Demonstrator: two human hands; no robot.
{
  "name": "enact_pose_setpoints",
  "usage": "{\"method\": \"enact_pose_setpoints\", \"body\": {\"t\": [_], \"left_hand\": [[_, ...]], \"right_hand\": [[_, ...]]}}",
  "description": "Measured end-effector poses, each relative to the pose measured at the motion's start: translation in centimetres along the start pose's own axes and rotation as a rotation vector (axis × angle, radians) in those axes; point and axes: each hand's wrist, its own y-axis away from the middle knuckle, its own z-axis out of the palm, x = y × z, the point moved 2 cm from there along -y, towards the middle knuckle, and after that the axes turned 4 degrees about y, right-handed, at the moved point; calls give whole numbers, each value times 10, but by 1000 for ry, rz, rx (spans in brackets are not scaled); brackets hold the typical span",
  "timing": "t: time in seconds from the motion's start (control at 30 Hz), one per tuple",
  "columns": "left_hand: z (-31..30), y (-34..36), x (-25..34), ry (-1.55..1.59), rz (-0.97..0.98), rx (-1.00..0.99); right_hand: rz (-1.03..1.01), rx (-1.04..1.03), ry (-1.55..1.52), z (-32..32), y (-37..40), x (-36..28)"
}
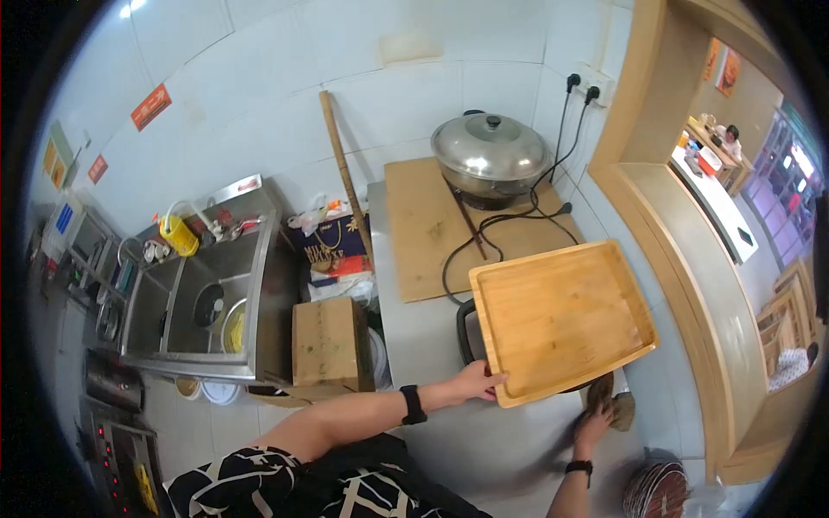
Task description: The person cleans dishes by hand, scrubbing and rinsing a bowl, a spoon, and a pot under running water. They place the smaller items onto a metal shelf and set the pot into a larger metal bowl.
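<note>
My left hand (477, 382) grips the near left corner of a rectangular wooden tray (566, 315), fingers closed around its rim. The tray is tilted over the steel counter (458, 432) and overlaps a dark, black-rimmed object (468, 332), which it mostly hides. Low on the right, my right hand (594, 425) is closed on a brown cloth (599, 393), pressed on the counter by the wall below the tray's near edge. A greyish-brown piece of the same sort of cloth (622, 411) lies beside the fingers.
A lidded steel wok (490, 160) stands on flattened cardboard (423, 233) at the back, with black cables (492, 220) trailing toward the tray. A wooden pole (345, 173) leans on the wall. Left are a cardboard box (328, 345) and a sink (216, 259). A serving window (673, 233) borders the right.
</note>
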Motion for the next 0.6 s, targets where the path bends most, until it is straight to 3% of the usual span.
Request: {"method": "enact_pose_setpoints", "body": {"t": [0.07,0.13,0.2,0.23,0.27,0.33,0.47,0.57,0.6], "left_hand": [[5,-5,-2,-26,70,32],[11,-17,-5,2,102,-18],[-7,1,-9,-39,55,8],[-13,12,-11,-20,46,12],[-18,21,-13,-14,26,6],[-33,37,-37,-11,80,-11],[-106,110,-103,32,203,2],[-162,192,-165,63,93,263],[-170,228,-172,134,-55,430]], "right_hand": [[-64,-148,311,-92,36,-130],[-167,-122,360,-127,69,-166],[-232,-194,226,-123,139,-213],[-187,-362,96,-126,167,-231],[-314,-366,46,-133,189,-258],[-443,-513,-114,-121,229,-287],[-768,-584,-73,-73,246,-369],[-869,-609,-79,-26,216,-430],[-907,-593,-80,-3,206,-449]]}}
